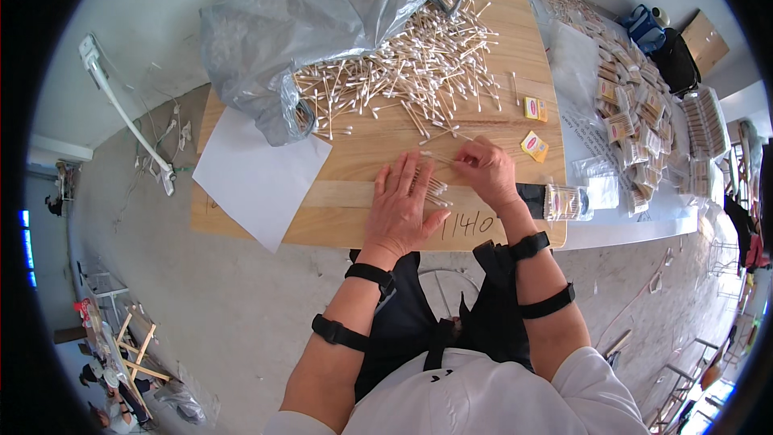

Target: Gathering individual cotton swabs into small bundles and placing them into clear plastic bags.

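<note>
**Hands sorting cotton swabs at a wooden board**

Both hands are working close together near the front edge of a pale wooden board. From where I am standing, the left hand is lying palm down with its fingers spread, pressing flat over a small bundle of cotton swabs whose white tips are poking out just past the fingertips. Beside it, the right hand is curling its fingers together and pinching a few swabs from that same bundle; exactly how many I cannot tell. Dark straps are sitting on both forearms.

Behind the hands, a big loose heap of swabs is spreading across the middle of the board, spilling out of a crumpled grey plastic bag at the far left corner. A white sheet of paper is hanging over the board's left edge. Two small yellow packets are lying to the right of the heap, well apart from the hands. Just right of the right wrist, a clear pack of swabs is resting at the board's corner. Farther right, many filled packs are lying in rows on a white table.
</note>
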{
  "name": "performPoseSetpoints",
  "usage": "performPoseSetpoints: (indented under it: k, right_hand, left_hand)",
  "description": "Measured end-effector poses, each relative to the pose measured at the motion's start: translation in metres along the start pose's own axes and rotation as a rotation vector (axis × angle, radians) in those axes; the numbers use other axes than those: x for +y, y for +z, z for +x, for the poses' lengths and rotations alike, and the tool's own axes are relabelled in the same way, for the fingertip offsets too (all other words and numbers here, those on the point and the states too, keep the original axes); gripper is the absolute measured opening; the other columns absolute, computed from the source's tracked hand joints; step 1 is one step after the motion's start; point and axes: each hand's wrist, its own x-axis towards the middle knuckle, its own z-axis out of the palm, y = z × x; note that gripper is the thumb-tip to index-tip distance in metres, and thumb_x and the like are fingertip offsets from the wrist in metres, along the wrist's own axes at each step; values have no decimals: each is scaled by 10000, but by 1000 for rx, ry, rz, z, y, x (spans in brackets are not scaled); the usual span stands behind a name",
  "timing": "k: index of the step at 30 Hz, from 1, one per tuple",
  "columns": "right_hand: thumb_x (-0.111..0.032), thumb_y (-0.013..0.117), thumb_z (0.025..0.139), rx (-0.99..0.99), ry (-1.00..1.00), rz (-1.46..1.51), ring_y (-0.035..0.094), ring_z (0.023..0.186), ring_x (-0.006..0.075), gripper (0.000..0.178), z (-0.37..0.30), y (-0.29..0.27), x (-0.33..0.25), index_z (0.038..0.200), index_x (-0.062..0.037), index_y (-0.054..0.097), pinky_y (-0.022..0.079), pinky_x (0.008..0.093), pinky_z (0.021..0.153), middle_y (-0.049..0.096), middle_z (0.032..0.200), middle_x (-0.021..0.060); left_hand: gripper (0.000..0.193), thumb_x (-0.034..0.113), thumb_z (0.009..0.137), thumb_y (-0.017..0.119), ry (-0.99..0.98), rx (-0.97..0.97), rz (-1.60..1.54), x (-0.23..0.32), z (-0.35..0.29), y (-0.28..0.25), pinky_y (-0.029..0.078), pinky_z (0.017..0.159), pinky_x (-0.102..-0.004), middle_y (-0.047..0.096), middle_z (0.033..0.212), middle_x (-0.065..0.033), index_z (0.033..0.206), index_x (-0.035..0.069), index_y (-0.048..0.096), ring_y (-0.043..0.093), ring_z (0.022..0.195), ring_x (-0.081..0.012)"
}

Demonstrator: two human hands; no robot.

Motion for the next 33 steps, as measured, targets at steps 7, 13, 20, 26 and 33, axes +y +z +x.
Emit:
performPoseSetpoints:
  k: [7, 13, 20, 26, 33]
  right_hand:
    - [-162, 682, 730, 96, -81, 148, 642, 761, 289, 149, 20, 9, -3, 847, -74, 652, 511, 392, 677, 607, 769, 93]
    - [-155, 666, 741, 242, -114, -130, 625, 841, 309, 182, 37, 20, -2, 893, -61, 632, 512, 402, 729, 600, 825, 108]
    - [-147, 623, 760, 260, 5, -264, 624, 776, 338, 81, 21, 18, 6, 778, -68, 615, 503, 440, 657, 618, 815, 125]
    - [-156, 631, 751, 165, 88, -66, 631, 753, 322, 100, -14, 7, -3, 736, -59, 612, 498, 420, 640, 624, 783, 109]
    - [-166, 642, 757, 75, -68, -105, 630, 767, 310, 99, -6, 14, -9, 741, -70, 621, 508, 407, 664, 608, 777, 90]
  left_hand:
    - [776, 472, 825, 621, 35, 1, 62, 1, 0, 3, 184, 1141, -499, 345, 1500, -136, 1432, 62, 366, 262, 1421, -299]
    - [759, 471, 831, 614, 21, -22, 49, 3, 0, -1, 169, 1147, -489, 350, 1499, -121, 1427, 68, 371, 269, 1415, -286]
    - [736, 462, 831, 623, 27, 5, 29, 2, 1, 0, 186, 1138, -486, 359, 1494, -125, 1412, 69, 400, 296, 1402, -292]
    - [729, 453, 823, 639, 27, 1, 29, 1, 1, 0, 203, 1128, -488, 372, 1483, -144, 1396, 58, 423, 319, 1388, -308]
    - [776, 459, 831, 632, 13, 10, 12, 2, 0, 0, 193, 1132, -492, 339, 1500, -162, 1427, 35, 372, 303, 1398, -319]
